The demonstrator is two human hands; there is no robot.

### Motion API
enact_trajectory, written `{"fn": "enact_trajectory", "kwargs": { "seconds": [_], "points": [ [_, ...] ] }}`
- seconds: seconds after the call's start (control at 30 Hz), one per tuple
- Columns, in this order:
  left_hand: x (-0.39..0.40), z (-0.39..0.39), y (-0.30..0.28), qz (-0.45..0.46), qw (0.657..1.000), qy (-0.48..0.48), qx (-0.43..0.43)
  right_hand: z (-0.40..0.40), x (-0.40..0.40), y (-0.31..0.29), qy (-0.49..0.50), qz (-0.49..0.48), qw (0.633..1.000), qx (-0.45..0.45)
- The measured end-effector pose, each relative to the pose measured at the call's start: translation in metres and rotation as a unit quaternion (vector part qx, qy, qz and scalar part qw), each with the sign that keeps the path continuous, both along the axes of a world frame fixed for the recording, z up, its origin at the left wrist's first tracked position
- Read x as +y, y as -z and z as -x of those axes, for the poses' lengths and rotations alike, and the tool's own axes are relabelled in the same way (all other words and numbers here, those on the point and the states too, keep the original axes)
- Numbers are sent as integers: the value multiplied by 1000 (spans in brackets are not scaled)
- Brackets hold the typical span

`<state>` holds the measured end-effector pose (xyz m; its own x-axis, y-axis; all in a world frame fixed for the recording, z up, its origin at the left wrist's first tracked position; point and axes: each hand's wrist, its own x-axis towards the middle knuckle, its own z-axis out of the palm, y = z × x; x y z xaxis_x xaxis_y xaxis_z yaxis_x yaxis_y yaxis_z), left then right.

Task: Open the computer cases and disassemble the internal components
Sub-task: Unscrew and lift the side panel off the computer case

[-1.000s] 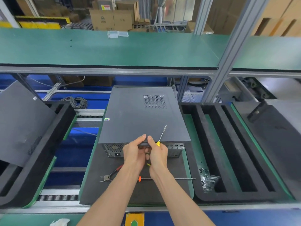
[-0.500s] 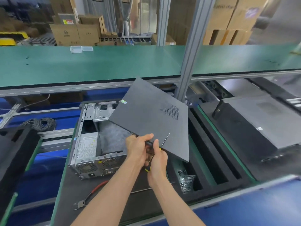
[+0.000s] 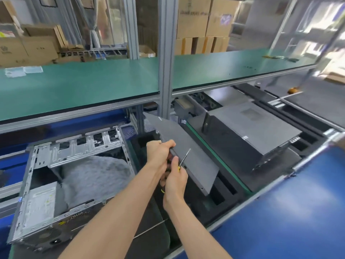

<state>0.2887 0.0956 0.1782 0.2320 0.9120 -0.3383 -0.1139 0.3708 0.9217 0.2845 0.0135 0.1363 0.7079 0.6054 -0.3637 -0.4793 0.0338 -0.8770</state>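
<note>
On my left the opened computer case lies on its side on the dark mat, its metal frame and grey interior exposed. At centre my left hand has its fingers curled over the near edge of the dark side panel, which is held tilted above the black foam tray, while my right hand grips that edge together with a yellow-handled screwdriver. Further right, another closed case lies flat.
</note>
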Motion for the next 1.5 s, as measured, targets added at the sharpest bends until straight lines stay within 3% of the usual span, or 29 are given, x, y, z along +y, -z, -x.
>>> {"fn": "enact_trajectory", "kwargs": {
  "seconds": [0.17,0.6,1.03,1.5],
  "points": [
    [8,-45,-3,-22,999,13,38,-39,0,-8,3,25,1000,-14],
    [44,-106,-24,-70,989,41,120,-92,16,-15,2,-16,999,-47],
    [19,-173,-14,-84,979,154,106,-124,6,4,18,-24,996,-82],
    [43,-205,-43,-110,976,181,56,-139,-1,17,3,-36,994,-105]
  ]
}}
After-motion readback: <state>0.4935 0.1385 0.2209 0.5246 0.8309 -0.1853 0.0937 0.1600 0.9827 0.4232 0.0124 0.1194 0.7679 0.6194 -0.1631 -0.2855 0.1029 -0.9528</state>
